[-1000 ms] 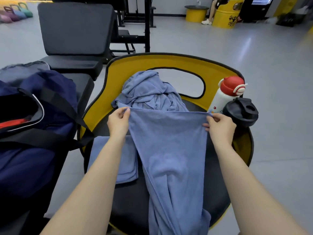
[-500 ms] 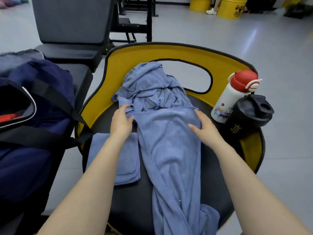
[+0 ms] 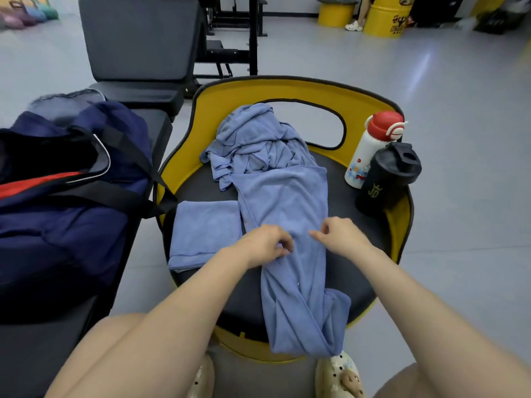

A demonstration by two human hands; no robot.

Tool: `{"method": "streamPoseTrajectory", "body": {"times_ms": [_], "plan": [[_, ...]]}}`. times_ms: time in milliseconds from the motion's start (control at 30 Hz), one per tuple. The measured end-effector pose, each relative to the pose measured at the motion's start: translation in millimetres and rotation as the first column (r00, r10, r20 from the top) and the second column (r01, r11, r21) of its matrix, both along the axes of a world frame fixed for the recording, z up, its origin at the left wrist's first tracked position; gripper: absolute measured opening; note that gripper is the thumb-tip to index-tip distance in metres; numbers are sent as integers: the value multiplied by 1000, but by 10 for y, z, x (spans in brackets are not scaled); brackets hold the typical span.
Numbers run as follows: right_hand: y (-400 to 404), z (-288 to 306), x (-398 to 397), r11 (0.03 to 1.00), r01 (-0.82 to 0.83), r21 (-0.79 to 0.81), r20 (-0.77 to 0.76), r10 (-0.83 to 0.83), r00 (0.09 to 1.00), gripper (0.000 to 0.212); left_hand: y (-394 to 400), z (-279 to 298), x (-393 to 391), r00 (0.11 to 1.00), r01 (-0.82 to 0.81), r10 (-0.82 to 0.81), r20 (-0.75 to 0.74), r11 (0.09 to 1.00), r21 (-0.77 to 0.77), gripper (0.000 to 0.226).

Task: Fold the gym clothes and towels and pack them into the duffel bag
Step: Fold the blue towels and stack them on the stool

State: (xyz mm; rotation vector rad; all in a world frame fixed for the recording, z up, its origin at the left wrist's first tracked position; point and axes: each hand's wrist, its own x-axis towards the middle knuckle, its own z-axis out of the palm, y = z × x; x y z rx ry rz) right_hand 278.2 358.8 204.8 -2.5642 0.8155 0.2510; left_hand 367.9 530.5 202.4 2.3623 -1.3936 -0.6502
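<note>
A long blue towel [image 3: 287,202] lies lengthwise over the black seat of a yellow chair [image 3: 287,90], its near end hanging off the front edge. My left hand [image 3: 265,245] pinches the towel's left edge at mid-length. My right hand [image 3: 342,235] rests on the towel's right side, fingers curled on the cloth. Behind the towel sits a crumpled heap of blue clothes [image 3: 253,139]. A folded blue towel [image 3: 205,231] lies flat on the seat's left. The navy duffel bag [image 3: 71,202] stands open on the bench to the left, red showing inside.
A white bottle with a red cap [image 3: 370,147] and a black shaker cup [image 3: 388,176] stand at the seat's right edge. A black gym bench [image 3: 138,53] is behind the bag. My knees and light clogs [image 3: 339,374] show at the bottom.
My hands let go of the towel's far edge, laid it flat on the seat, and slid back toward me to its middle.
</note>
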Motion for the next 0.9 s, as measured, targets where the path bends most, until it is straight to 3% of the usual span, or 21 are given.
{"method": "streamPoseTrajectory", "body": {"times_ms": [167,267,333,567,700,833,900], "plan": [[276,24,-323,982,32,186,-128,-8,992,33,77,9,-338,983,171,-162,-90,980,105,19],[407,25,-509,951,131,281,-126,-99,987,31,164,10,-469,973,231,-230,-30,957,175,27],[471,-67,-614,949,173,264,-116,-147,982,31,219,8,-539,971,223,-236,50,957,184,25],[366,-37,-800,898,325,298,104,-368,924,17,624,59,-525,997,1,-6,73,998,70,12],[237,-44,-897,776,406,483,136,-525,840,22,964,42,-396,984,-109,96,149,991,81,18],[249,-117,-1001,757,389,524,154,-534,831,19,1205,-116,-387,955,-254,227,190,958,131,29],[312,-138,-1032,783,336,523,149,-472,869,23,1223,-164,-485,944,-304,293,150,951,59,26]]}}
